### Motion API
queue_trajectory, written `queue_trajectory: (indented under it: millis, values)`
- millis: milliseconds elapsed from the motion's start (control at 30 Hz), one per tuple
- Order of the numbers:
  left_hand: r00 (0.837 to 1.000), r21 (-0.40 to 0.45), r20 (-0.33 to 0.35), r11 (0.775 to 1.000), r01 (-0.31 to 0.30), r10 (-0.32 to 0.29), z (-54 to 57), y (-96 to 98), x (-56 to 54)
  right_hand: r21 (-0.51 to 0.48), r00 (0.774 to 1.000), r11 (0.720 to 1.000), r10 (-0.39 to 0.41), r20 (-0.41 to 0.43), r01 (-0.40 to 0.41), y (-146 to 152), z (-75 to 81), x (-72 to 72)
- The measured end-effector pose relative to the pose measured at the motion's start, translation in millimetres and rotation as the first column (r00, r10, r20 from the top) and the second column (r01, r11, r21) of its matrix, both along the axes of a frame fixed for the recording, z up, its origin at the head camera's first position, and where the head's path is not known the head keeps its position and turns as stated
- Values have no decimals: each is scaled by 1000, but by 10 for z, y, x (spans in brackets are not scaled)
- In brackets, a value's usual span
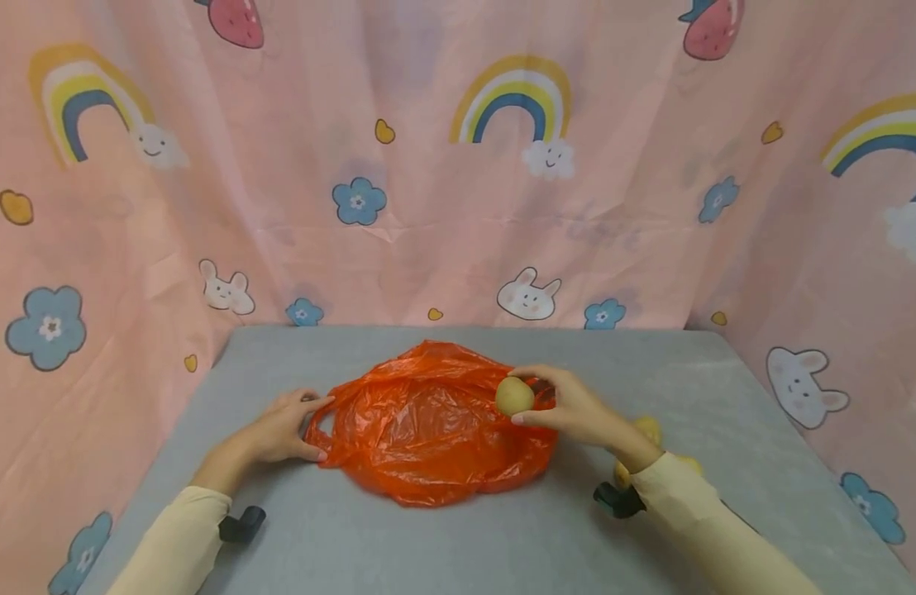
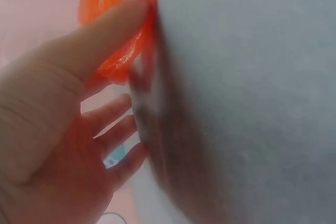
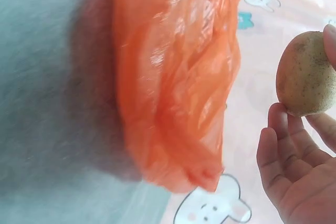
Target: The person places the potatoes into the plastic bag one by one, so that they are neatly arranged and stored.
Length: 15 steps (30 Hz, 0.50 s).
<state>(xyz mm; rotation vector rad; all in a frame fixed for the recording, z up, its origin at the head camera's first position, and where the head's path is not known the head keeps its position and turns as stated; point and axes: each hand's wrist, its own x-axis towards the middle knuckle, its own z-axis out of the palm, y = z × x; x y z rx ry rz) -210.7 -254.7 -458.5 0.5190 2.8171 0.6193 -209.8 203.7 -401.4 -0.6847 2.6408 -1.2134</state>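
An orange-red plastic bag (image 1: 428, 417) lies spread on the grey table, its mouth facing the head camera. At its left end, my left hand (image 1: 283, 426) holds the handle edge between thumb and index finger. The left wrist view shows the thumb (image 2: 118, 27) against the bag (image 2: 118, 59), with the other fingers loosely extended. Over the bag's right side, my right hand (image 1: 577, 409) pinches a potato (image 1: 514, 397) between thumb and fingers. This potato (image 3: 304, 74) is brownish yellow and speckled in the right wrist view, apart from the bag there.
Several yellowish round items (image 1: 647, 428) sit on the table (image 1: 458, 545), partly hidden by the right forearm. A pink curtain (image 1: 428, 165) with printed rainbows and rabbits surrounds the back and sides. Dark wrist-camera mounts (image 1: 242, 525) are at both wrists.
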Motion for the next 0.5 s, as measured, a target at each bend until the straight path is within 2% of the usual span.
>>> queue_trajectory:
  millis: [333, 500]
  values:
    - [999, 16, 54, 1000, 3, -4, 3, 18, -31, -16, 995, 994, 104, 0, -104, -315, 125, -239]
    - [997, 35, 79, 999, 0, -3, 22, 20, -27, -21, 993, 994, 110, 33, -109, -437, 190, -329]
